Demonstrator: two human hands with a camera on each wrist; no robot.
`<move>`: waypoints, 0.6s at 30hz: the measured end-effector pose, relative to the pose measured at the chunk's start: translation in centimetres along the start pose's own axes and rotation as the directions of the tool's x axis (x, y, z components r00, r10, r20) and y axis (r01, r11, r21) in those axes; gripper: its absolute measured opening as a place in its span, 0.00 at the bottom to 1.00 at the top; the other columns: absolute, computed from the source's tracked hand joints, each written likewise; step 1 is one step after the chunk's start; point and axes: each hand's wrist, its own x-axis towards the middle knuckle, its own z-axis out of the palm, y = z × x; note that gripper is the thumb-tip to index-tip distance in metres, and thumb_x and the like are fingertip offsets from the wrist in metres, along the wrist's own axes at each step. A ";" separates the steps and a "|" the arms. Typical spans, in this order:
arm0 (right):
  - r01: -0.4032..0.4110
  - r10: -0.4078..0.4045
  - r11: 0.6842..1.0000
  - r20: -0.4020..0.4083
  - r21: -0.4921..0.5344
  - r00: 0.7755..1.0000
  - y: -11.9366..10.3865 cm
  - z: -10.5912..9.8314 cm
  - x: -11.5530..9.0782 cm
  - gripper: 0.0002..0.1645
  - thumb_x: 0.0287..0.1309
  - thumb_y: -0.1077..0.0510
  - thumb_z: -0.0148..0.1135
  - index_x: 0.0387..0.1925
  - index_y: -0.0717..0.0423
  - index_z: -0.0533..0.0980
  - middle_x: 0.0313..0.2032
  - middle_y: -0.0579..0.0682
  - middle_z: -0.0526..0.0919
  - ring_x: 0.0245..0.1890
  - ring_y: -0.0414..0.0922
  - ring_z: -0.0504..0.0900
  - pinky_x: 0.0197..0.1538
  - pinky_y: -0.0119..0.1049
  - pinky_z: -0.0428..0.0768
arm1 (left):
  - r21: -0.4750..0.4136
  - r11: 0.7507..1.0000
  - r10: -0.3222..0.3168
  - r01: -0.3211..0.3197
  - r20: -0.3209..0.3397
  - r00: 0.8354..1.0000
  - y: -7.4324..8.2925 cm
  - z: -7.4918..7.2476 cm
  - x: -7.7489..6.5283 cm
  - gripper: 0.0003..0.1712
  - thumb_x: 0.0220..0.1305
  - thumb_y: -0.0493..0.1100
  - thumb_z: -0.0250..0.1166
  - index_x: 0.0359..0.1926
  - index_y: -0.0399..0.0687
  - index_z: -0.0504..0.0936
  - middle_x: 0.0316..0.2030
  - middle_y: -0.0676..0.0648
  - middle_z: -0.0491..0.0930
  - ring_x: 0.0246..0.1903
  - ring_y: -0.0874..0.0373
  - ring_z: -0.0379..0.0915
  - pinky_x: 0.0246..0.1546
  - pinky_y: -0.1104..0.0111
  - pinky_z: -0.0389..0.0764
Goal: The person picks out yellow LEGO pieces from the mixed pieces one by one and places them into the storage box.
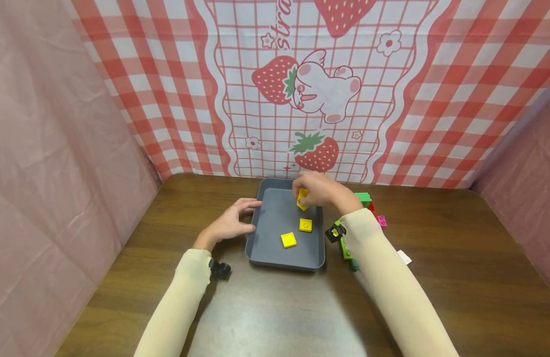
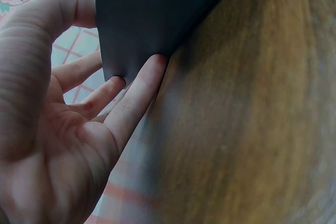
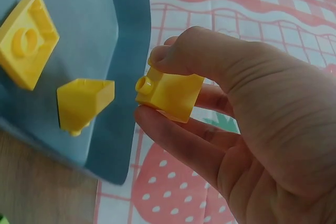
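Observation:
A grey rectangular tray (image 1: 275, 213) lies on the wooden table. Two yellow toy building bricks, one (image 1: 305, 225) to the right and one (image 1: 289, 240) nearer the front, rest inside it. Over the tray's far right part, my right hand (image 1: 320, 189) pinches a third yellow building brick (image 3: 176, 95) between thumb and fingers; its round stud shows in the right wrist view. At the tray's left side is my left hand (image 1: 232, 218), fingers extended. In the left wrist view its fingertips (image 2: 156, 62) touch the tray's outer wall (image 2: 142, 19).
Right of the tray, partly behind my right forearm, are a green brick (image 1: 364, 198), light green bricks (image 1: 346, 250) and a magenta brick (image 1: 382, 221). Further right lies a small white piece (image 1: 404, 257). A strawberry-print cloth (image 1: 319, 153) hangs behind the table.

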 end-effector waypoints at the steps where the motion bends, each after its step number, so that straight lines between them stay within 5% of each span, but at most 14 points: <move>1: -0.002 0.002 1.000 0.002 -0.003 1.000 -0.2 0.0 0.1 0.05 0.54 0.61 0.70 0.34 0.49 0.83 0.43 0.49 0.78 0.43 0.50 0.76 0.45 0.44 0.82 | 0.000 1.000 0.001 -0.001 -0.001 1.000 0.0 0.0 0.0 0.41 0.54 0.33 0.67 0.71 0.43 0.69 0.72 0.39 0.59 0.68 0.38 0.64 0.64 0.44 0.74; 18: 0.011 -0.011 0.998 0.006 -0.060 1.000 -2.8 -0.9 0.8 0.04 0.55 0.58 0.71 0.33 0.48 0.83 0.45 0.49 0.78 0.43 0.49 0.76 0.46 0.43 0.84 | -0.017 1.000 -0.017 0.017 -0.007 1.000 0.1 0.1 0.0 0.41 0.55 0.31 0.67 0.71 0.42 0.68 0.72 0.38 0.58 0.68 0.35 0.63 0.66 0.40 0.69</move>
